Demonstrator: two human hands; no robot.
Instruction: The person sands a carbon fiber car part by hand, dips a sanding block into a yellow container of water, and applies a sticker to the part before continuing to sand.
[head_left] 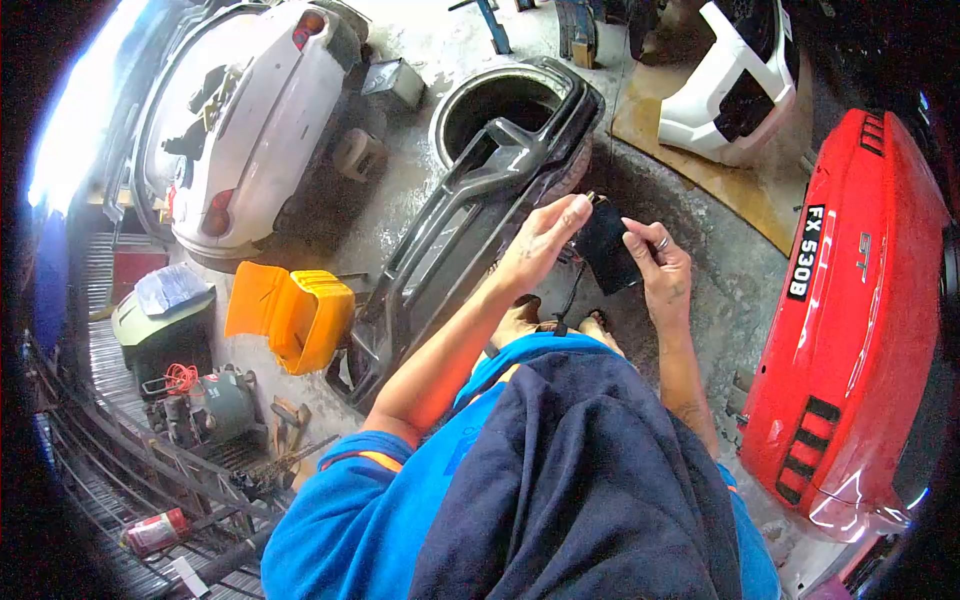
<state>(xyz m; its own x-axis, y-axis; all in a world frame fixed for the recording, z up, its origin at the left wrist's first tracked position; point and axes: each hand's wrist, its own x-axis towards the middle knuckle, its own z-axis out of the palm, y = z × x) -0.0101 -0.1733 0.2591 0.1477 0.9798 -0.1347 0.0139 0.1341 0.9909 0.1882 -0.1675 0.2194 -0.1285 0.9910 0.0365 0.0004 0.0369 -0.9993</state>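
The left hand (541,243) and right hand (664,268) each have a closed grip on the dark sheet (612,250), fingertips pinching near its upper corners, apparently so that it hangs spread between them instead of folding over. It is held in front of the person's body, above the floor (708,232) and just beside the black bumper (452,222), perhaps kept up there to stay clear of both. The sheet looks thin, flat, matt and nearly black, with straight edges, though its finer texture is too blurred to tell.
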